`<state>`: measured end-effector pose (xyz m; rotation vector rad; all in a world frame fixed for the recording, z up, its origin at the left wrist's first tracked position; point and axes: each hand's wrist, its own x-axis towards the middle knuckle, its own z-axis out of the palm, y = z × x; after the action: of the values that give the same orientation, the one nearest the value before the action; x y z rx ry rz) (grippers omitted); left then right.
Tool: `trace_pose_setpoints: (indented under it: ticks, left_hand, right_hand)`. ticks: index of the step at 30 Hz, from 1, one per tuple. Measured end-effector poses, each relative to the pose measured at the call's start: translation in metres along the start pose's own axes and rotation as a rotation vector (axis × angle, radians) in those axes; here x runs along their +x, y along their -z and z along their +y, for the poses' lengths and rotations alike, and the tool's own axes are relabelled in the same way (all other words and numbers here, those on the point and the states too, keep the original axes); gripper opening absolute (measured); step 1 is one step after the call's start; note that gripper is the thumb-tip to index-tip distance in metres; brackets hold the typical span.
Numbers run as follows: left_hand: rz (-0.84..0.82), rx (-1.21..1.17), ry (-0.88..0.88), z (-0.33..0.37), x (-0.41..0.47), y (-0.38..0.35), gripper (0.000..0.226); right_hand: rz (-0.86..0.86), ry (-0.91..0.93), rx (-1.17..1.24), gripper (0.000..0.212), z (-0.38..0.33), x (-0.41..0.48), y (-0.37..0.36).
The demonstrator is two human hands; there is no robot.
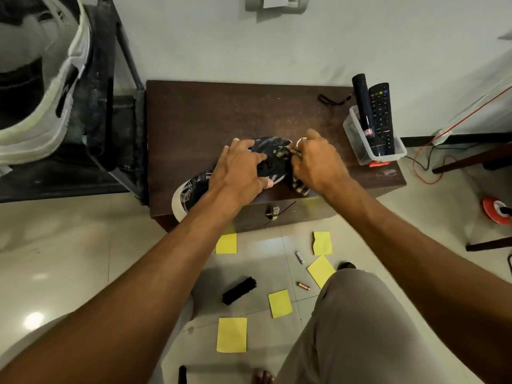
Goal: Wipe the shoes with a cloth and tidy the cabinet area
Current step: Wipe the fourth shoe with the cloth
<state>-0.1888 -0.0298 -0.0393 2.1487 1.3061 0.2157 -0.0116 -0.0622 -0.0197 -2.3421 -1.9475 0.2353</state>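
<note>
On the head view, my left hand (238, 167) covers the middle of the shoe (194, 187), so I cannot make out the laces or the opening, and I cannot tell which end is toe and which is heel. My right hand (318, 162) hides most of the cloth (300, 185). Only a striped tail shows below the wrist, and a crumpled bit between the two hands. Both forearms cross the lower frame, and a knee (360, 314) blocks the floor at lower right. The left hand's fingers are spread and curled over the shoe, thumb on its near side, gripping it. The right hand's fingers are bunched tight around the cloth, holding it against the shoe's far end; a ring (301, 141) sits on one finger. The shoe lies slantwise on the cabinet (221, 112) top, near the front edge, with its white-soled near end hanging out past the front-left corner. Behind the shoe a wide stretch of brown top, flecked with pale specks, runs back to the wall (221, 51). At the right end a clear tub (360, 151) holds a torch (363, 106) and a remote (382, 115), well apart from the hands. A dark stand (110, 106) sits against the cabinet's left side. On the floor below lie yellow notes (231, 334), a black brush (238, 290) and a battery (303, 286). The shoe's upper is dark with a pale dotted and printed pattern, and its sole is white.
</note>
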Motion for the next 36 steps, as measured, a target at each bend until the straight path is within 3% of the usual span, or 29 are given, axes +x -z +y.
trace_pose_setpoints:
  ticks: [3,6,8,10,11,14,17,20,21,24,26,30,34,36]
  left_hand:
    - [0.001,0.021,-0.004,0.0,0.002,-0.005,0.065]
    - [0.01,0.015,-0.003,-0.001,0.003,-0.006,0.067]
    - [0.003,0.019,-0.009,-0.002,0.003,-0.005,0.068]
    - [0.0,0.016,-0.009,-0.002,0.003,-0.005,0.069]
    - [-0.001,0.016,-0.007,-0.002,0.003,-0.006,0.069]
    - [0.032,0.05,-0.006,0.0,0.004,-0.01,0.065]
    - [0.069,0.057,-0.011,0.0,0.005,-0.012,0.056]
    - [0.041,0.042,-0.006,0.001,0.004,-0.011,0.063]
    - [0.032,0.047,-0.005,0.001,0.004,-0.011,0.066]
    - [0.021,0.063,-0.008,-0.002,0.005,-0.01,0.069]
    - [0.016,0.075,-0.012,-0.001,0.005,-0.011,0.068]
    - [0.042,0.094,-0.005,0.001,0.006,-0.014,0.063]
    - [0.027,0.101,-0.007,0.002,0.008,-0.014,0.061]
    - [0.016,0.1,-0.009,0.001,0.008,-0.013,0.063]
  right_hand:
    - [-0.075,0.041,0.151,0.02,-0.016,-0.015,-0.011]
    - [-0.246,-0.101,0.37,0.014,-0.003,-0.009,0.015]
    - [-0.136,-0.173,0.401,0.015,0.003,0.003,0.028]
    - [0.031,-0.165,0.275,0.009,-0.007,0.007,0.019]
    - [0.025,-0.125,0.195,0.012,-0.016,0.005,0.008]
    - [-0.108,-0.068,0.11,0.011,-0.035,0.0,-0.009]
    - [-0.304,-0.156,0.31,0.021,-0.034,0.012,0.013]
    - [-0.47,-0.239,0.391,0.014,-0.019,0.023,0.041]
    - [-0.462,-0.238,0.384,0.014,-0.014,0.025,0.044]
    - [-0.103,-0.101,0.26,0.012,-0.01,0.029,0.033]
    - [-0.004,0.024,0.079,0.012,-0.015,0.022,0.014]
    - [-0.163,0.075,0.039,0.014,-0.024,0.015,-0.004]
    - [-0.529,-0.041,0.197,0.016,-0.021,0.028,0.038]
    - [-0.535,-0.057,0.238,0.018,-0.017,0.033,0.054]
